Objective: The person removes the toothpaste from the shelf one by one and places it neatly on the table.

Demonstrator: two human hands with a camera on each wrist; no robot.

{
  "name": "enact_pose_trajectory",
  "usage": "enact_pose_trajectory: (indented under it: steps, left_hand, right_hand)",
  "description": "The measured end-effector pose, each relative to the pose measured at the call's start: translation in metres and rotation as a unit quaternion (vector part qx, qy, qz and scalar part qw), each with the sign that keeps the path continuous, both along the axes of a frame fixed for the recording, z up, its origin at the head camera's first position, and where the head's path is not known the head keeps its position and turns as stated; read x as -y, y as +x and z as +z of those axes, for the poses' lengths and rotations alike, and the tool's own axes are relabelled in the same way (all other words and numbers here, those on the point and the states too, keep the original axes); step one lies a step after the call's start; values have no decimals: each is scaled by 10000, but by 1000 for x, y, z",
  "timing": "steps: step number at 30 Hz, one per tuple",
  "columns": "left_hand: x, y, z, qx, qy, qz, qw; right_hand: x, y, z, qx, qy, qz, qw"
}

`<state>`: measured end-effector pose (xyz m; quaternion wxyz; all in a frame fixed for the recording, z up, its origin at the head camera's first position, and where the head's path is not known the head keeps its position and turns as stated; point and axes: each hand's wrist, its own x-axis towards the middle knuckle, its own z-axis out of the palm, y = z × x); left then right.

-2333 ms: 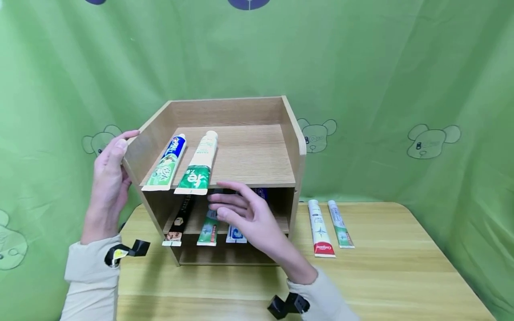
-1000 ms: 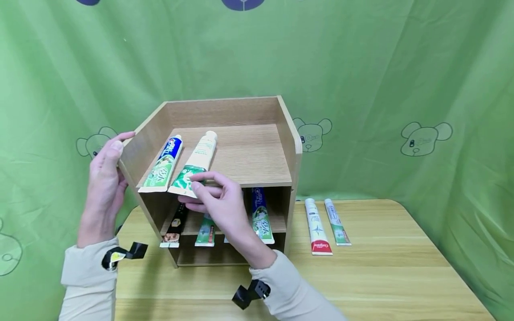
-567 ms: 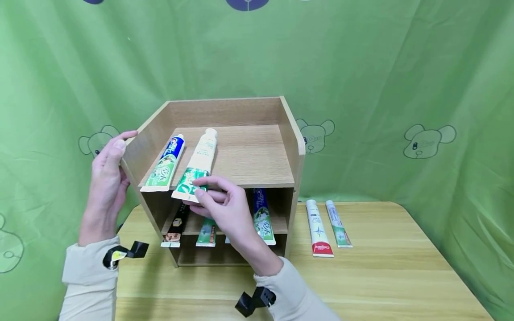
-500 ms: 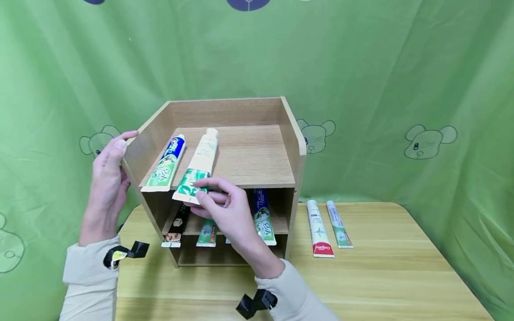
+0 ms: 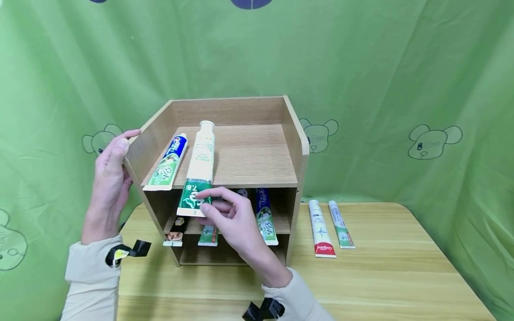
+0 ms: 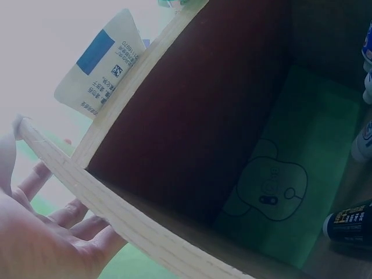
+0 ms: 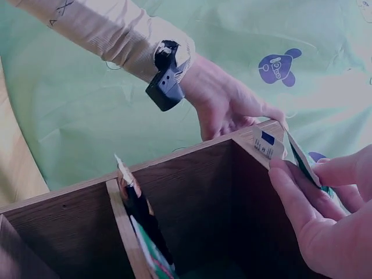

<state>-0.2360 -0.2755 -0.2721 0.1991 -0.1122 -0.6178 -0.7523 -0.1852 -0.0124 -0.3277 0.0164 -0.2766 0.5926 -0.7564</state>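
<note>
My right hand (image 5: 234, 223) pinches the green bottom end of a white-and-green toothpaste tube (image 5: 202, 156). That end juts past the front edge of the top shelf, with the white cap pointing to the back. In the right wrist view the tube (image 7: 301, 156) shows edge-on between thumb and fingers. My left hand (image 5: 108, 187) grips the left side panel of a small wooden shelf unit (image 5: 257, 151); in the left wrist view its fingers lie on the panel's (image 6: 125, 212) outer side. A blue-and-green toothpaste tube (image 5: 166, 165) lies left of the pinched one.
On the middle shelf lie a black toothpaste tube (image 5: 175, 232), a small green one (image 5: 209, 235) and a blue-and-green one (image 5: 265, 220); my right hand hides part of this row. Right of the unit, a red-and-white tube (image 5: 320, 229) and a slimmer tube (image 5: 340, 225) lie on the table (image 5: 385, 267).
My right hand came from beside the shelf front, took hold of the white-and-green toothpaste tube's end, and has drawn it forward and turned it straighter. The left hand stays on the panel.
</note>
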Motion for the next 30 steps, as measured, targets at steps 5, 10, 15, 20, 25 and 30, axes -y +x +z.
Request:
enact_pose_trajectory:
  steps: [5,10,15,20,25,30]
  left_hand:
    - [-1,-1,0,-1,19,-36,10000]
    - [-2,-2,-1,20,16,-72,10000]
    - [-2,-3,-1,-30,-34,-37,10000]
    - [-1,-4,-1,-55,-41,-36,10000]
    - [-2,-4,-2,-34,-69,-17,10000]
    - [-2,-5,-2,-28,-81,-5,10000]
  right_hand:
    - [-1,-4,-4,-169,-20,-12,9999]
    - [-1,-8,-8,-219,-146,90,9996]
    - [0,-7,-12,-426,-115,293,9986]
    - [2,-5,-13,-542,-93,458,9974]
    - [2,-4,-13,-631,-4,257,9977]
    - [-1,-3,-12,-628,83,199,9978]
